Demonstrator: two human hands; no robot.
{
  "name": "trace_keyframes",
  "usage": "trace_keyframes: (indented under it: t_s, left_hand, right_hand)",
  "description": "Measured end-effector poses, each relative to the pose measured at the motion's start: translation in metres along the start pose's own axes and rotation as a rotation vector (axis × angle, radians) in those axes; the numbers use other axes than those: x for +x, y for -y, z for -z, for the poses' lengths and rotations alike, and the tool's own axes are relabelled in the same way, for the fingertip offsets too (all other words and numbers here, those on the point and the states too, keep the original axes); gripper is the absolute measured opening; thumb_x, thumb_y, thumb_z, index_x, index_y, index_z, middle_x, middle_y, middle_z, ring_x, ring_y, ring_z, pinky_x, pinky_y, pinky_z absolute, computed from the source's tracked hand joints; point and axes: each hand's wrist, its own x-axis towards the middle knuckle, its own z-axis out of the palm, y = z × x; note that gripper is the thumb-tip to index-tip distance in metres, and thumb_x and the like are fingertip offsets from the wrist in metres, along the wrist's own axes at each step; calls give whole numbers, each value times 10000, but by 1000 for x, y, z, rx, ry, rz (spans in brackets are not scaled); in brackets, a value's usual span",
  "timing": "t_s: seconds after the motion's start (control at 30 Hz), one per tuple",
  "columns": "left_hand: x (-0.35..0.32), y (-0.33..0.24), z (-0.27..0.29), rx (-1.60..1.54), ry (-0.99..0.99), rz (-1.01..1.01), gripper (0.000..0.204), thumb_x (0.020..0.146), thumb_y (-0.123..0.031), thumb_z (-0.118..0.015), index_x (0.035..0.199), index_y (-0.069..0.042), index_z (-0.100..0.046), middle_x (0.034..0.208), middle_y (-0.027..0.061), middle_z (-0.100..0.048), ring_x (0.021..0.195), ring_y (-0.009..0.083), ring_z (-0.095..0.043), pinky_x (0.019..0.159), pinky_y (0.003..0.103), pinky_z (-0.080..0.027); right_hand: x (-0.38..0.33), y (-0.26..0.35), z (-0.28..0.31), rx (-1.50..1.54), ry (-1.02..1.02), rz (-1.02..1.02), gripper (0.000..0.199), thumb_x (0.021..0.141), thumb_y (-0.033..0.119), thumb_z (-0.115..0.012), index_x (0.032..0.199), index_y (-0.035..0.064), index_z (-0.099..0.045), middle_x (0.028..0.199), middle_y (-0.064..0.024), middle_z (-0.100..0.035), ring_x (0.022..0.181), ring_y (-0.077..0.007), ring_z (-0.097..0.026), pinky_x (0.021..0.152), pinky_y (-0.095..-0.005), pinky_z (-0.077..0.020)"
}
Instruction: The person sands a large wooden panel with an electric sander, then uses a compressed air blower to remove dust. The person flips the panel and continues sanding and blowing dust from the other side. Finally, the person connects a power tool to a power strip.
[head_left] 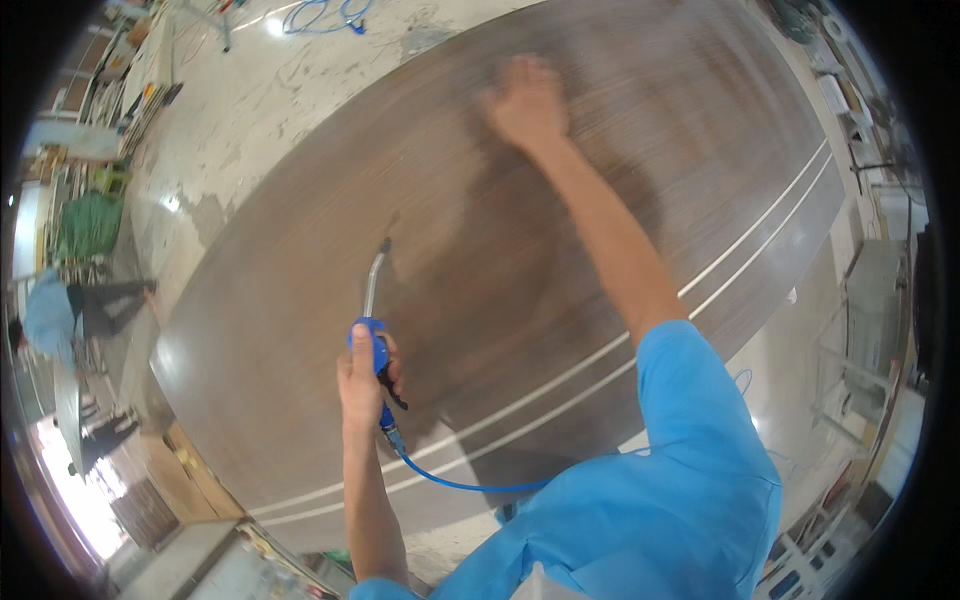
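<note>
My left hand [362,378] is wrapped round a blue air blow gun [373,340], thumb on top. Its bent metal nozzle points away from me, the dark tip just over the brown wood-grain panel [330,270]. From the gun's lower end a blue air hose [480,488] runs right, toward my body. Farther off, my right hand [530,105] is stretched out palm down over the far part of the panel, fingers extended and slightly blurred. Whether it touches the surface I cannot tell. Two pale parallel strips [560,385] cross the panel on my side.
At the far left a person in a blue top [50,315] bends beside other items. A coiled blue hose [325,15] lies on the stained floor beyond the panel. Green cloth [88,225] and stacked boards stand on the left; metal racks [860,370] line the right.
</note>
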Motion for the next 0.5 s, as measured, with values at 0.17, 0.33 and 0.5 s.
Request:
trace_keyframes:
  t_s: [0.17,0.33,0.5]
  left_hand:
    - [55,-37,5,-74,-49,48,661,1076,-647,-414,879,-42,-592,589,45,-505,466,157,-511,437,304,-402]
    - [67,-35,-3,-26,68,-36,659,1083,-632,-416,894,-30,-603,599,35,-525,487,133,-523,445,282,-409]
    - [29,1,16,2,230,41,622,1090,-594,-448,892,-27,-608,605,35,-537,516,116,-535,470,263,-418]
  right_hand:
    - [16,117,-17,423,159,641,762,1028,599,-461,1551,45,-456,1639,-179,-410,1549,-321,-334,1285,-483,-245]
    - [151,-1,-17,263,181,36,766,1029,611,-460,1535,37,-483,1595,-225,-460,1505,-366,-400,1266,-422,-298]
    - [143,-159,6,7,99,-449,785,1073,580,-339,1613,10,-344,1687,-234,-297,1583,-376,-237,1295,-486,-197]
